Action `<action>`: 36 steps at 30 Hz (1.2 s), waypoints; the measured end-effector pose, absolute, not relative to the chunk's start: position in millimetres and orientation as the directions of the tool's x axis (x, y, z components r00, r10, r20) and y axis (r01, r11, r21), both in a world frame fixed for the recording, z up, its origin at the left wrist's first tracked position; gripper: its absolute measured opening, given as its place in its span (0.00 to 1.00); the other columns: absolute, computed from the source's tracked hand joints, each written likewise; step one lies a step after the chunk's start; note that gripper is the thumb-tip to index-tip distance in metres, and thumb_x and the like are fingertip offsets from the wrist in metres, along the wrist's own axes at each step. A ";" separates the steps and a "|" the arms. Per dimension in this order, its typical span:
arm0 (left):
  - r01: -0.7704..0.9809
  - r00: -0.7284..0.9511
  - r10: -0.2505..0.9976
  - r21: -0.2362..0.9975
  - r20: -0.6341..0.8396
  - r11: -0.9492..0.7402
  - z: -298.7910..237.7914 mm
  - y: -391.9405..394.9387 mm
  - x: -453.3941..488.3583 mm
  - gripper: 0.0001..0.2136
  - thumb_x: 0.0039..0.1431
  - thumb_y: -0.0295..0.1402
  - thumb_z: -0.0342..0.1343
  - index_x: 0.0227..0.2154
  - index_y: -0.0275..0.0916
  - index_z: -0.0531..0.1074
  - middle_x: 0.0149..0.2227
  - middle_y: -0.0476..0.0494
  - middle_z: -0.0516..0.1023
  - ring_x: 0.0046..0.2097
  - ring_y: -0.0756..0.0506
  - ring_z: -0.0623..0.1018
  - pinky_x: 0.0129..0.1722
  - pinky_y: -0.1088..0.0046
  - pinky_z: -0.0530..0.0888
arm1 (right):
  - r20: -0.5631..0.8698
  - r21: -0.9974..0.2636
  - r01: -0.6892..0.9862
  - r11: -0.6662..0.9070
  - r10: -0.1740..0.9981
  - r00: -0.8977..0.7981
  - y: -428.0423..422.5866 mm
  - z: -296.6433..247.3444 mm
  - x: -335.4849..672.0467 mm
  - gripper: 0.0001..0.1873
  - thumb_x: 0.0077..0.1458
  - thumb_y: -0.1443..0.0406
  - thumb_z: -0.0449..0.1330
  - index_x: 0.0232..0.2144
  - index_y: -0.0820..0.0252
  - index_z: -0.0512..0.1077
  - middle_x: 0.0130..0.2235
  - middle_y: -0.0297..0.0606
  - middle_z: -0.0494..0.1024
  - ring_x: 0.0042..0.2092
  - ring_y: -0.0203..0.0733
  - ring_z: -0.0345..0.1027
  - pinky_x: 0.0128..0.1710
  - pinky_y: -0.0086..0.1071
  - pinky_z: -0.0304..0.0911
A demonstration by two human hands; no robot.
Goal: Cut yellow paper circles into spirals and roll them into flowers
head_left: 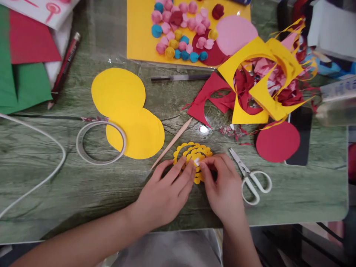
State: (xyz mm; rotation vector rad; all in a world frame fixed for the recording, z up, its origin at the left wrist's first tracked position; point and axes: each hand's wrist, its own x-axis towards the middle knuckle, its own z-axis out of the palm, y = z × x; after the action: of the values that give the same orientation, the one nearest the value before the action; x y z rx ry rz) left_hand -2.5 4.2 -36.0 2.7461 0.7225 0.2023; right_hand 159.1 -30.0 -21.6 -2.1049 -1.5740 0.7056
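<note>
A yellow paper spiral (190, 145) with a scalloped edge lies on the table in front of me, partly hidden by my fingers. My left hand (169, 189) reaches over its left side, fingertips closed on the paper. From the right, the thumb and index finger of my right hand (224, 183) pinch at its centre. A small white patch (197, 161) shows between the two hands; what it is I cannot tell. Beside my right hand rest white-handled scissors (253, 180). A pointed wooden stick (172, 142) lies just beyond my left hand.
Left of centre are yellow paper circles (119, 91) and a tape roll (80, 148). Paper scraps (250, 105), a red circle (278, 142) and a dark phone (302, 148) lie right. Behind are a pen (180, 77) and small rolled paper flowers (169, 52). A white cable (59, 141) curves left.
</note>
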 end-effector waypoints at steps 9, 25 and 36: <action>0.456 0.868 0.494 0.309 0.056 -0.835 -36.5 3.7 -4.0 0.19 0.61 0.31 0.47 0.54 0.31 0.65 0.56 0.41 0.68 0.58 0.39 0.62 0.52 0.57 0.60 | -0.097 -0.590 0.760 -0.272 0.959 0.268 -32.4 -25.0 154.0 0.05 0.58 0.70 0.54 0.29 0.59 0.65 0.31 0.37 0.67 0.36 0.44 0.63 0.35 0.38 0.61; 0.456 0.866 0.496 0.307 0.065 -0.836 -36.7 3.2 -3.2 0.19 0.60 0.31 0.49 0.53 0.31 0.65 0.56 0.41 0.68 0.58 0.39 0.63 0.52 0.57 0.61 | -0.071 -0.578 0.769 -0.273 0.956 0.285 -33.4 -28.0 152.6 0.05 0.58 0.69 0.54 0.29 0.58 0.64 0.31 0.37 0.66 0.35 0.45 0.62 0.35 0.39 0.61; 0.460 0.862 0.503 0.311 0.069 -0.832 -37.1 2.9 -2.7 0.18 0.60 0.31 0.49 0.53 0.32 0.66 0.55 0.41 0.69 0.58 0.39 0.63 0.52 0.57 0.62 | -0.062 -0.556 0.785 -0.273 0.956 0.288 -33.2 -28.4 152.1 0.05 0.58 0.69 0.53 0.29 0.57 0.63 0.31 0.37 0.66 0.35 0.46 0.62 0.35 0.39 0.60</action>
State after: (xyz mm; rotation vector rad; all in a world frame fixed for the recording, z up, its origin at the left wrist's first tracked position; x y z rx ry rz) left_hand -2.7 2.9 -37.1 2.7509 0.7272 0.2143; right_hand 152.1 -33.2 -28.4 -2.1420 -1.5602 0.5473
